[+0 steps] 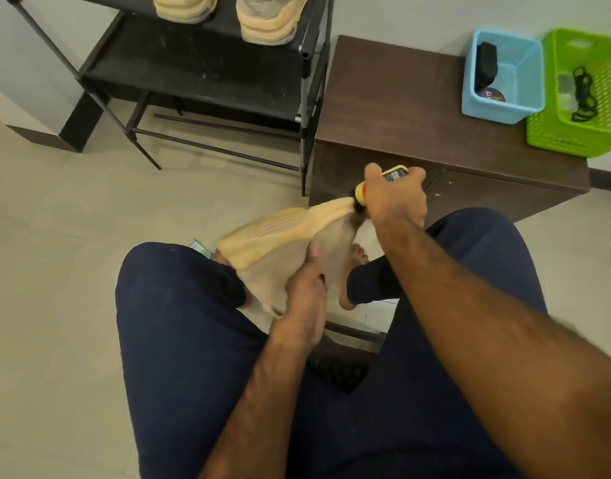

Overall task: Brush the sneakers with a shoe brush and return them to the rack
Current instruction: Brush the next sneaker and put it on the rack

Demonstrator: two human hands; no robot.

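I sit with a beige sneaker (279,243) held between my knees, its pale orange sole turned up and to the left. My left hand (305,295) grips the sneaker's upper from below. My right hand (395,197) is closed around a yellow shoe brush (361,193), whose dark bristles touch the toe end of the sneaker. Two more beige sneakers (266,19) stand on the top shelf of the black shoe rack (200,63) ahead of me.
A dark brown cabinet (418,108) stands right of the rack, bearing a blue basket (504,77) and a green basket (580,95) with small items. My bare feet (357,257) rest on the beige tiled floor. A black stool edge shows between my legs.
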